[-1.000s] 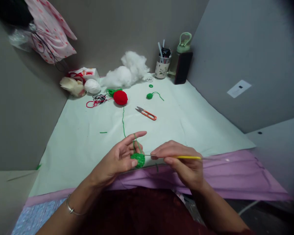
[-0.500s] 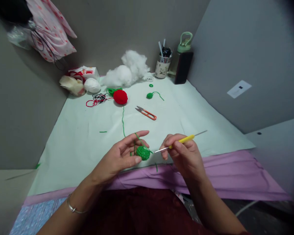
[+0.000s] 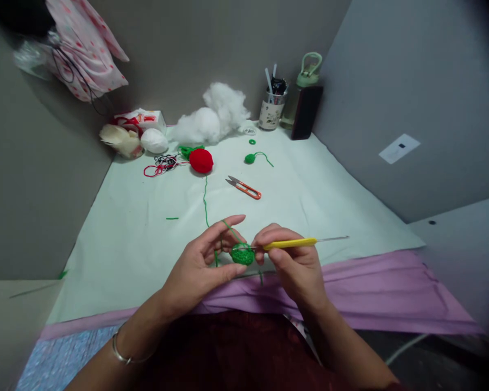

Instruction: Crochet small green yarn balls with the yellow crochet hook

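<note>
Nearest the viewer, the left hand pinched a green crochet piece above the table's near edge, with green yarn over its raised forefinger. The right hand gripped a yellow crochet hook, tip at the piece. Slack yarn could probably slip off the hook. Farther off lay orange snips and a red ball.

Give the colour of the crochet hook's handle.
Crochet hook handle: yellow, clearest in head view.
</note>
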The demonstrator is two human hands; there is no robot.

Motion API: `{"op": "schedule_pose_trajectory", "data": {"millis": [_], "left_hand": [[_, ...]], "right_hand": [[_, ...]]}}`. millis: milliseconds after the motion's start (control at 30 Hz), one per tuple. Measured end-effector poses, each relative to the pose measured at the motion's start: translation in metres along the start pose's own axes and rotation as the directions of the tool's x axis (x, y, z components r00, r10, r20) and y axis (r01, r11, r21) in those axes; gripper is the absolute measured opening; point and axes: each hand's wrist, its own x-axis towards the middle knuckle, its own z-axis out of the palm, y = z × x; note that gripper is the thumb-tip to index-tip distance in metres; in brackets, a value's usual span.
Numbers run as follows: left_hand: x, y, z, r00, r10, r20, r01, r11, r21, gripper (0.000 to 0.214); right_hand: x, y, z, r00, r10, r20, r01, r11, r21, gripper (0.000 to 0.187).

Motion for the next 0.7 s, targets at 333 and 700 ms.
{"op": "schedule_pose_trajectory", "data": {"millis": [333, 700], "left_hand": [[0.0007, -0.0041, -0.0046, 1.0, 0.011, 0.01, -0.011, 1.0, 0.01, 0.085], [0.0008, -0.0076, -0.004, 0.994, -0.101, 0.036, 0.106, 0.979, -0.172, 0.036]], "right_hand": [[-0.0023, -0.0002, 0.0003, 0.997, -0.073, -0.011, 0.07, 0.984, -0.161, 0.018], [-0.004, -0.0001, 0.0062, 0.969, -0.161, -0.189, 0.112, 0.962, -0.249, 0.02]]}}
